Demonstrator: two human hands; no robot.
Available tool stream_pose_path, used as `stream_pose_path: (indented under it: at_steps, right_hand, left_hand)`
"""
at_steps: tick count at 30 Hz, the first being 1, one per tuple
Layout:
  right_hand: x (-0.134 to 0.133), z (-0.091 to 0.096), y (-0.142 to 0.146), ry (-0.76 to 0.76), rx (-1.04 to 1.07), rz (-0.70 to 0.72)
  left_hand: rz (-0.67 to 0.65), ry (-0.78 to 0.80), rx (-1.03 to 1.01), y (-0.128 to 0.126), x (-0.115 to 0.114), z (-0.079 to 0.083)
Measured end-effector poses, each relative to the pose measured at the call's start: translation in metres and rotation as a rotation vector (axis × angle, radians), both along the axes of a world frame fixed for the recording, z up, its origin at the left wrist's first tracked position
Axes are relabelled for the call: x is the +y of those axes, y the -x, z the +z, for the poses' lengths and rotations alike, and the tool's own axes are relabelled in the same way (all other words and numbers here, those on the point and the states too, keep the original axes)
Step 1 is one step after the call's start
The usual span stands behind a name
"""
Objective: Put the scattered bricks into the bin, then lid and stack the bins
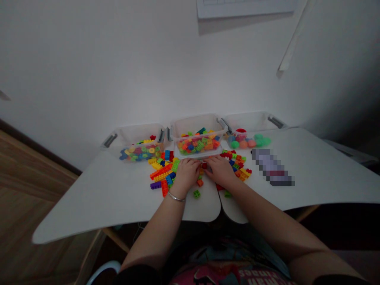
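Note:
My left hand [187, 173] and my right hand [220, 171] rest side by side on the white table [103, 194], among a heap of coloured plastic building bricks [162, 174]. Both hands are curled with fingers closed around small bricks in front of the middle clear bin [198, 139]. A red piece [204, 166] shows between the fingertips. A silver bangle [177, 197] is on my left wrist. A loose green brick [196, 193] lies just below my left hand.
Three clear plastic bins stand along the wall: the left bin [139, 148] holds coloured rings and bricks, the right bin [247, 136] holds round pastel pieces. A blurred-out item [273, 168] lies right of the bricks. The table has a notch at its front edge.

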State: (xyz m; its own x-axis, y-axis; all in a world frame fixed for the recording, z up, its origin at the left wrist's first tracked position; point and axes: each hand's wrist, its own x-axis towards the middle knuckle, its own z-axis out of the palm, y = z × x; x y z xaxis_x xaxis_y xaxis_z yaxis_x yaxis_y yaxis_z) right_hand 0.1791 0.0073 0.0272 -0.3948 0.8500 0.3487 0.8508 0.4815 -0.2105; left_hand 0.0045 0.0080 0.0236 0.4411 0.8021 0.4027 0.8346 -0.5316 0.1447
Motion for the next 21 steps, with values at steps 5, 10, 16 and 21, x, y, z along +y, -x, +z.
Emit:
stream_pose_path:
  at_steps: [5,10,16,21]
  right_hand:
    - [0.004,-0.001,0.006,-0.005,-0.068,-0.005]
    - [0.004,-0.004,0.006,-0.03,-0.048,-0.05]
    - [0.002,0.006,-0.001,-0.11,0.32,-0.093]
    - [0.012,0.035,-0.014,-0.297,0.633,-0.145]
  left_hand:
    - [-0.007,-0.011,0.008,0.001,0.001,-0.003]
    - [-0.028,-0.005,0.0,0.001,-0.001,0.001]
    - [-0.017,0.009,-0.012,0.002,-0.003,0.004]
    - [-0.018,0.023,0.002,0.003,-0.002,0.003]
